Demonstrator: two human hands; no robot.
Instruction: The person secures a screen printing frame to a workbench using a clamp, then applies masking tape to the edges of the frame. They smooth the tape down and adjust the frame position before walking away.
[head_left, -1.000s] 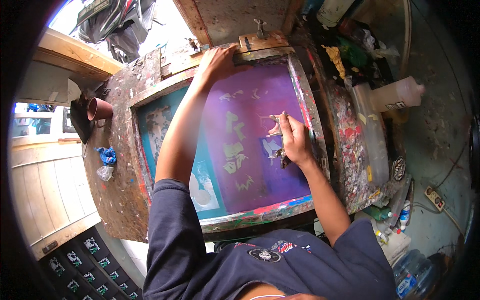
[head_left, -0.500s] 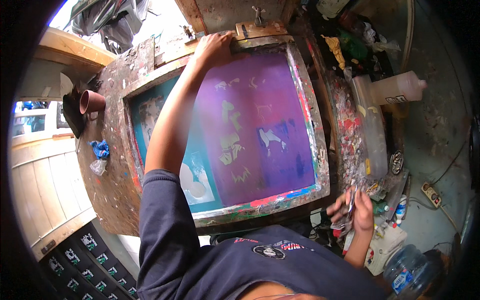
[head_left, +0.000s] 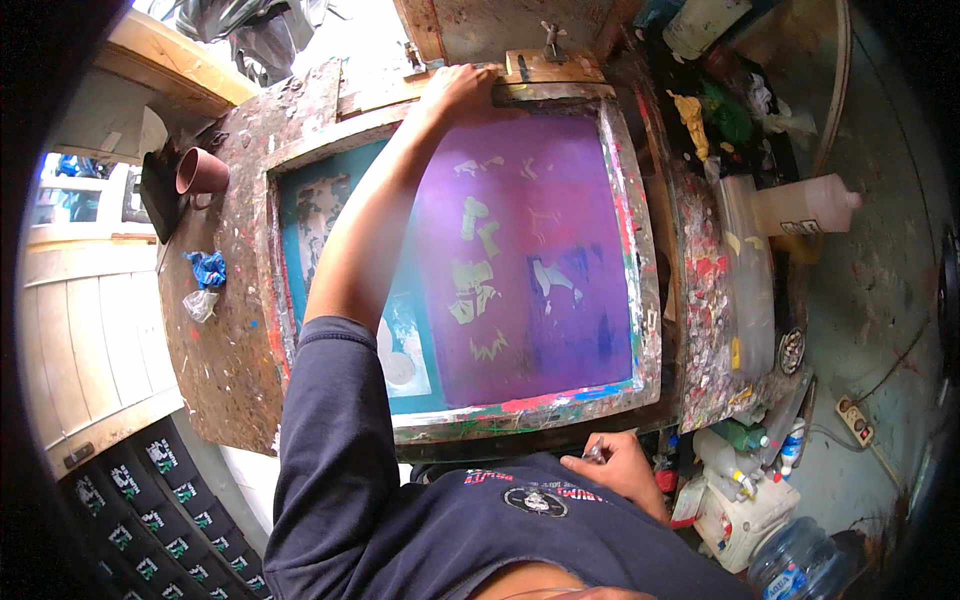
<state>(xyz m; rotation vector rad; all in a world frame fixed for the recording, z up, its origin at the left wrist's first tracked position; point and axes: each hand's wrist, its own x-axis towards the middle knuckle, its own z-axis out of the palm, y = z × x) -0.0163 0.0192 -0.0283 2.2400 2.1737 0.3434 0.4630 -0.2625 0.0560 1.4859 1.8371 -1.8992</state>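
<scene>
A screen-printing frame (head_left: 645,300) lies on the worktable, its mesh (head_left: 590,180) purple on the right and teal on the left, with pale stencil shapes. My left arm reaches across it, and my left hand (head_left: 462,97) is closed over the far rail, thumb toward the mesh. Just beyond that hand, a wooden bar with metal hinge clamps (head_left: 552,42) runs along the back. Close to my shirt, below the near rail, my right hand (head_left: 618,468) is closed around a small shiny metal thing (head_left: 597,452); its kind is mostly hidden by the fingers.
At the table's left are a brown cup (head_left: 203,172) and a crumpled blue wrapper (head_left: 207,268). A pinkish plastic bottle (head_left: 808,205) lies at the right, beside a paint-crusted ledge (head_left: 705,330). Lower right are a power strip (head_left: 855,423) and a clear water jug (head_left: 795,560). Printed black pieces (head_left: 150,500) lie lower left.
My right hand has moved left and in toward my body, still holding the metal thing. The whole view has shifted slightly; my left hand stays on the far rail.
</scene>
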